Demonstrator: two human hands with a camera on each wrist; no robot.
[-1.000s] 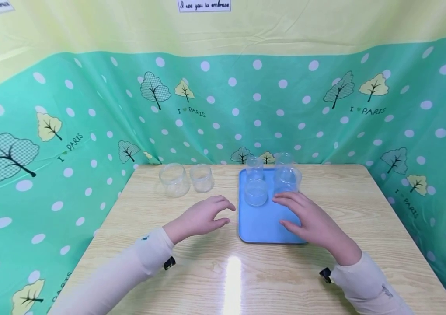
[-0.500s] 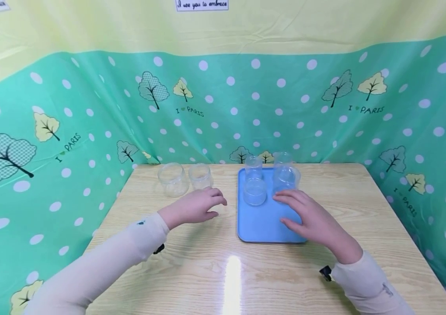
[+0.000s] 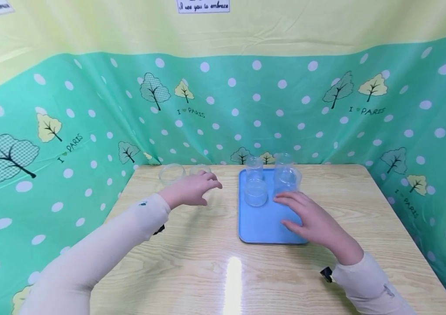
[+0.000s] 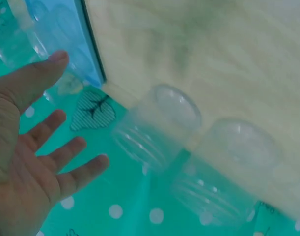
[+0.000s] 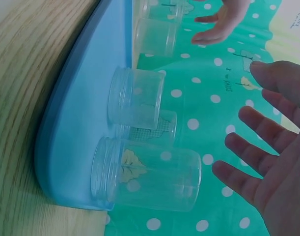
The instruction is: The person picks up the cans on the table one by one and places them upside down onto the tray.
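My left hand [image 3: 191, 190] hovers in front of two clear plastic jars on the left of the table, partly hiding them in the head view: a wider jar [image 3: 172, 173] and a narrower jar [image 3: 200, 169]. The left wrist view shows its fingers spread and holding nothing, apart from the narrower jar [image 4: 159, 129] and the wider jar [image 4: 228, 172]. Over the blue tray [image 3: 264, 227] hangs my right hand [image 3: 312, 218], fingers spread and grasping nothing. In the right wrist view, a tall jar [image 5: 154, 174] and a short jar [image 5: 137, 101] stand threaded end down on the tray.
Several clear jars share the tray's far half, among them a short jar [image 3: 256, 193] and a slim jar [image 3: 254, 166] behind it. A green dotted curtain [image 3: 207, 118] closes off the back and sides of the wooden table [image 3: 191, 271].
My left hand has moved left and away from me, from beside the tray to in front of the two left jars. The right hand and the tray's jars stay put.
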